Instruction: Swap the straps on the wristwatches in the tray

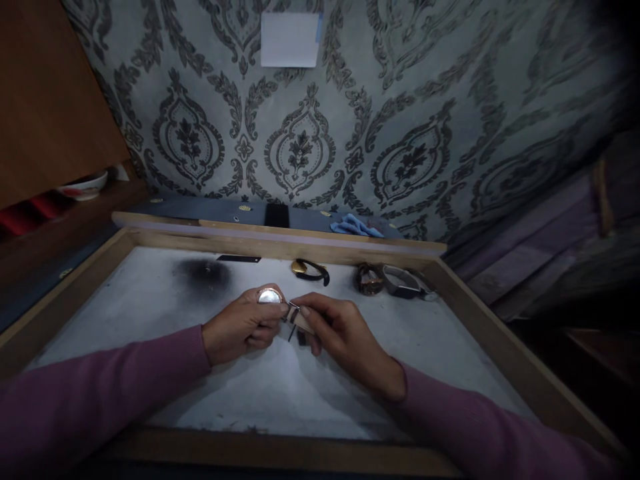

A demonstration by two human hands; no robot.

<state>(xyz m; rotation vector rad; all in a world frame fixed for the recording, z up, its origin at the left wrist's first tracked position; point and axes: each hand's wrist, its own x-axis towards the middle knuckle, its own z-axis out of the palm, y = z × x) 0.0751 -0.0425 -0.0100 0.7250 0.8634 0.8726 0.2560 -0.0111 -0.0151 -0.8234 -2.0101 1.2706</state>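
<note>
My left hand [249,320] is closed around a wristwatch [269,296], whose round, shiny face catches the light near the thumb. Fingers of my right hand [345,333] pinch the watch's pale strap [303,321] close to its buckle [294,307]. A thin dark strip hangs below the strap between the two hands; I cannot make out what it is. Both hands meet above the middle of a shallow wooden tray [435,400] with a white bottom. My palms and part of the strap are hidden behind the fingers.
Along the tray's far side lie a flat black strip [239,259], a gold watch with a black strap [313,270], a brown watch [369,279] and a grey-banded watch [403,281]. Behind the rim are a blue cloth [356,225] and a black rectangular object [277,215].
</note>
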